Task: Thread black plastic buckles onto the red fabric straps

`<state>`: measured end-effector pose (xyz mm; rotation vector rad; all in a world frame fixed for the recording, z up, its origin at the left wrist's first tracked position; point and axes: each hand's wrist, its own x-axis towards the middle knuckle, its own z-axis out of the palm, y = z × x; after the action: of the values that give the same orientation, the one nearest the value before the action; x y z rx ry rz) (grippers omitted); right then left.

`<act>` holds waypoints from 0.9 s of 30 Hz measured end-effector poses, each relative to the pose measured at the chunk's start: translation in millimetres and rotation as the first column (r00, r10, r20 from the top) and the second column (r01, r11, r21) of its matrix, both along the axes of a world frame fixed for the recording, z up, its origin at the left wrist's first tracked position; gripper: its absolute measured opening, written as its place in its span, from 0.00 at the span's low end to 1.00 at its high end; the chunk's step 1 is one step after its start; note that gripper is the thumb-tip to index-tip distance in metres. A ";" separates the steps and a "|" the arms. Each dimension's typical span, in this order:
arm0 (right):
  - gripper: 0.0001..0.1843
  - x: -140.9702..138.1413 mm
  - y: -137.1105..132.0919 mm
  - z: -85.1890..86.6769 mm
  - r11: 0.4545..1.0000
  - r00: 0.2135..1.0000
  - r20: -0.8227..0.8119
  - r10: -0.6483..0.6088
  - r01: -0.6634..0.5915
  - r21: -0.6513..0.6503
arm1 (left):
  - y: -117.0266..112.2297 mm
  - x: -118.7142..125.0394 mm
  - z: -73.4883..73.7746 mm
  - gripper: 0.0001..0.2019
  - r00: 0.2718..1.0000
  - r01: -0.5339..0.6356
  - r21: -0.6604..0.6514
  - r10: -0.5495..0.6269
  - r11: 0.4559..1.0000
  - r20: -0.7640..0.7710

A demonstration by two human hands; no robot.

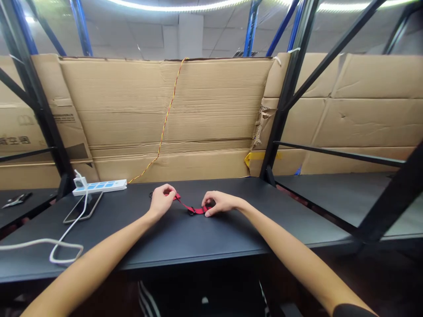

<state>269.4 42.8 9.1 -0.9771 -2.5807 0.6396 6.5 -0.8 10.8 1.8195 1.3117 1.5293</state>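
Far left, a white power strip with blue switches (99, 187) sits on the matte black table top (211, 237), a white plug (79, 181) in its end. A white cable (67, 249) runs down from the plug across a black smartphone (82, 207), lying face up, then loops on the table and goes off the left edge. Behind, a corrugated cardboard sheet (165, 110) stands against the table's back edge, a twisted red-and-yellow wire (164, 127) hanging down it. Left hand (161, 201) is mostly closed, thumb and fingers pinching one end of a red webbing strap (193, 208) lying flat on the table between both hands. A small black plastic buckle (191, 211) sits on the strap, just left of the right hand (221, 202), which is curled partly closed over the other end, holding it. Far right, a black steel frame upright (284, 110) stands beside the table.
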 end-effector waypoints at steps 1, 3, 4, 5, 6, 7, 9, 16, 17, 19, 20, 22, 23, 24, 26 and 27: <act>0.24 -1.6 -1.2 0.0 1.000 1.000 -0.027 0.008 -0.008 0.000 | -2.3 2.5 1.0 0.05 0.997 0.060 -0.025 -0.059 0.998 0.046; 0.23 -6.6 -4.6 0.1 0.999 0.992 -0.120 0.032 -0.034 -0.014 | -7.7 8.0 2.4 0.08 0.971 0.203 -0.091 -0.188 0.975 0.144; 0.22 -9.8 -6.6 0.1 0.999 0.984 -0.175 0.040 -0.045 -0.023 | -10.5 10.8 2.8 0.12 0.953 0.267 -0.126 -0.242 0.955 0.183; 0.22 -13.3 -8.7 0.0 0.998 0.973 -0.227 0.044 -0.053 -0.035 | -13.3 13.3 2.7 0.15 0.936 0.320 -0.158 -0.286 0.934 0.204; 0.22 -17.0 -10.9 -0.4 0.997 0.961 -0.275 0.042 -0.057 -0.048 | -15.8 15.5 2.4 0.17 0.924 0.361 -0.187 -0.322 0.914 0.208; 0.23 -20.8 -13.0 -1.0 0.996 0.947 -0.318 0.037 -0.060 -0.063 | -18.0 17.3 1.8 0.18 0.916 0.388 -0.213 -0.350 0.897 0.196; 0.23 -27.9 -17.1 -2.6 0.993 0.918 -0.396 0.030 -0.073 -0.094 | -21.3 19.5 0.3 0.16 0.914 0.405 -0.254 -0.382 0.878 0.137; 0.19 -40.0 -28.5 -4.4 0.998 0.894 -0.445 0.047 -0.021 0.064 | -27.3 21.5 1.1 0.16 0.940 0.222 -0.211 -0.267 0.952 -0.215; 0.18 -40.7 -30.5 -3.5 0.993 0.899 -0.433 0.056 -0.004 0.121 | -28.1 22.0 1.6 0.16 0.938 0.199 -0.203 -0.246 0.959 -0.244; 0.16 -42.4 -34.8 -1.6 0.975 0.908 -0.412 0.078 0.017 0.221 | -29.3 22.8 2.1 0.16 0.936 0.162 -0.193 -0.213 0.968 -0.281; 0.15 -43.4 -36.9 -0.7 0.965 0.911 -0.404 0.089 0.022 0.261 | -29.7 23.1 2.1 0.15 0.935 0.147 -0.186 -0.198 0.972 -0.295; 0.14 -45.4 -40.7 0.4 0.949 0.916 -0.389 0.102 0.028 0.314 | -30.0 23.5 1.5 0.14 0.932 0.130 -0.163 -0.176 0.978 -0.316; 0.13 -46.2 -42.0 0.6 0.944 0.919 -0.380 0.103 0.031 0.329 | -30.0 23.5 1.0 0.14 0.930 0.127 -0.150 -0.170 0.981 -0.325; 0.13 -46.9 -42.9 0.5 0.941 0.923 -0.371 0.098 0.036 0.338 | -29.9 23.6 0.5 0.13 0.928 0.128 -0.137 -0.167 0.982 -0.332; 0.13 -47.7 -43.6 -0.4 0.937 0.933 -0.350 0.079 0.050 0.345 | -29.9 23.7 -0.4 0.13 0.925 0.148 -0.116 -0.179 0.982 -0.335; 0.13 -47.9 -43.4 -1.1 0.936 0.937 -0.341 0.071 0.056 0.347 | -30.1 23.9 -0.8 0.13 0.924 0.164 -0.110 -0.192 0.980 -0.331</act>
<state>221.5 -0.6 8.0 -0.6659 -2.2733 0.2977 30.4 -30.9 10.0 2.1529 1.2901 1.0843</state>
